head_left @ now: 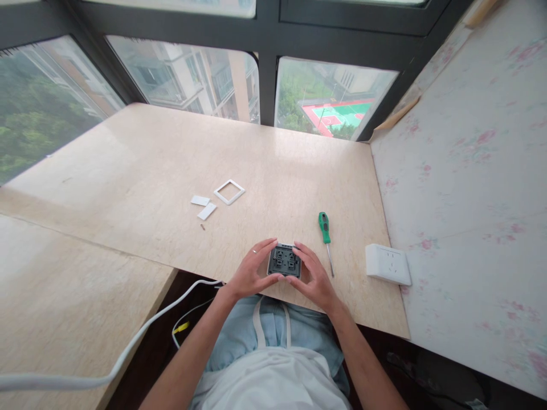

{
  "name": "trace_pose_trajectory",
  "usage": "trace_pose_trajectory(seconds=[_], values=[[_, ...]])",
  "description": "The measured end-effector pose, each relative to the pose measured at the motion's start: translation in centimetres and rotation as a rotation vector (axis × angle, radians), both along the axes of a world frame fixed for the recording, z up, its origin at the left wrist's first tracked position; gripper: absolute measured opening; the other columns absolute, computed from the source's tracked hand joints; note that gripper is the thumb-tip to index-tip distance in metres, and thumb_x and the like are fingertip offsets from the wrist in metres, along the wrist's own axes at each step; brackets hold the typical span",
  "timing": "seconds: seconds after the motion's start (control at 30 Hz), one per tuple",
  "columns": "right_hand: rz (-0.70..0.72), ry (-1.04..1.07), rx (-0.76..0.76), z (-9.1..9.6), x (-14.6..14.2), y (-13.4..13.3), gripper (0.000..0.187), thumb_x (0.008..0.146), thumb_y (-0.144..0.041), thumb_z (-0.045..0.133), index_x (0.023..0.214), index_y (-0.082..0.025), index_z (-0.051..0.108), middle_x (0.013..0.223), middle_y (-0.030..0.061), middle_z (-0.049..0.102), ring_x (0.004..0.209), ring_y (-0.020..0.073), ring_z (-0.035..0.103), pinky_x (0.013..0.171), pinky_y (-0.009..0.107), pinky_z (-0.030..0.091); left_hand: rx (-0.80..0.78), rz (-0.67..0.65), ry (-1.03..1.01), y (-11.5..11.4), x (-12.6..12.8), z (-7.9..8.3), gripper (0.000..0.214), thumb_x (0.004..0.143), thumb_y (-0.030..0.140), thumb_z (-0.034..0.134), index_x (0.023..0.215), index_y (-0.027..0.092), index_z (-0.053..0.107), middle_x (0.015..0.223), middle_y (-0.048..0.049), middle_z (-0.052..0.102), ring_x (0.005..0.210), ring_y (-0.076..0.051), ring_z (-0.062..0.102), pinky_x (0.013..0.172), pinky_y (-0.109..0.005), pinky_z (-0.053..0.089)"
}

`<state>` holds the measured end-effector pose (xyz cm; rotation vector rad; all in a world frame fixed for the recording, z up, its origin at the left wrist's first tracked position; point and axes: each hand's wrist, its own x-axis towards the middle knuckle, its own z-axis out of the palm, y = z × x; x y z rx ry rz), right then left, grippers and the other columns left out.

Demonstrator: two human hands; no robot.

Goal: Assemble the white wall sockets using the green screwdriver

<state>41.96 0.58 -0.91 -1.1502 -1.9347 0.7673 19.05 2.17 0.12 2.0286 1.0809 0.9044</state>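
Note:
Between my two hands is a square wall switch body (284, 261), its dark inner mechanism facing up inside a pale rim. My left hand (252, 270) grips its left side, fingers at the far edge and thumb at the near edge. On the opposite side, my right hand (314, 276) grips it the same way. Right of my hands lies a green-handled screwdriver (324, 228), its tip toward me. Farther off to the left are a white square frame (229, 192), two white switch rockers (207, 211) and a tiny brownish piece (202, 226), perhaps a screw.
The pale stone-patterned sill (141, 171) runs back to dark-framed windows. A white socket box (388, 265) is on the right by the floral wall (465, 171). A white cable (145, 327) loops past the sill's front edge at the left.

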Motion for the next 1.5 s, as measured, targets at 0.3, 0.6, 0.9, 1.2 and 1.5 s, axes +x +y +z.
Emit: trace_pose_trajectory(seconds=[0.3, 0.6, 0.9, 1.2, 1.5], values=[[0.017, 0.061, -0.074, 0.4, 0.2, 0.0, 0.064, 0.084, -0.037, 0.071, 0.141, -0.029, 0.045, 0.151, 0.0110, 0.043, 0.141, 0.0278, 0.039, 0.115, 0.051, 0.035, -0.040, -0.031, 0.099, 0.5, 0.2, -0.4, 0.075, 0.086, 0.060, 0.060, 0.148, 0.026, 0.034, 0.148, -0.0144, 0.045, 0.137, -0.031, 0.042, 0.111, -0.050, 0.038], [-0.058, 0.343, -0.247, -0.2, 0.7, 0.1, 0.052, 0.090, -0.039, 0.063, 0.139, -0.030, 0.047, 0.154, 0.0094, 0.041, 0.142, 0.0277, 0.038, 0.117, 0.054, 0.032, 0.022, -0.048, 0.116, 0.6, 0.2, -0.4, 0.072, 0.086, 0.054, 0.064, 0.146, 0.025, 0.037, 0.147, -0.0149, 0.047, 0.136, -0.031, 0.044, 0.109, -0.049, 0.039], [-0.010, 0.289, -0.053, 6.9, -3.8, 4.8, 0.038, 0.092, -0.031, 0.060, 0.130, -0.030, 0.056, 0.146, 0.0066, 0.050, 0.138, 0.0252, 0.044, 0.116, 0.051, 0.035, 0.021, -0.053, 0.121, 0.6, 0.3, 0.0, 0.071, 0.085, 0.055, 0.064, 0.143, 0.022, 0.040, 0.146, -0.0153, 0.047, 0.134, -0.032, 0.044, 0.108, -0.049, 0.039], [0.343, -0.496, -0.116, 9.1, -20.2, 13.3, 0.024, 0.094, -0.030, 0.049, 0.093, -0.021, 0.071, 0.091, 0.0024, 0.074, 0.084, 0.0152, 0.066, 0.076, 0.026, 0.049, 0.013, -0.028, 0.090, 0.5, 0.6, -0.2, 0.056, 0.082, 0.058, 0.066, 0.121, 0.019, 0.056, 0.124, -0.0150, 0.063, 0.115, -0.035, 0.057, 0.096, -0.048, 0.045], [0.373, -0.929, -0.155, 6.0, -28.3, 14.8, 0.023, 0.082, -0.025, 0.057, 0.098, -0.017, 0.071, 0.106, 0.0140, 0.073, 0.098, 0.0275, 0.069, 0.075, 0.034, 0.052, -0.003, -0.024, -0.058, 0.4, 0.2, 1.1, 0.044, 0.080, 0.041, 0.068, 0.118, 0.022, 0.059, 0.120, -0.0106, 0.066, 0.115, -0.035, 0.058, 0.096, -0.045, 0.046]])
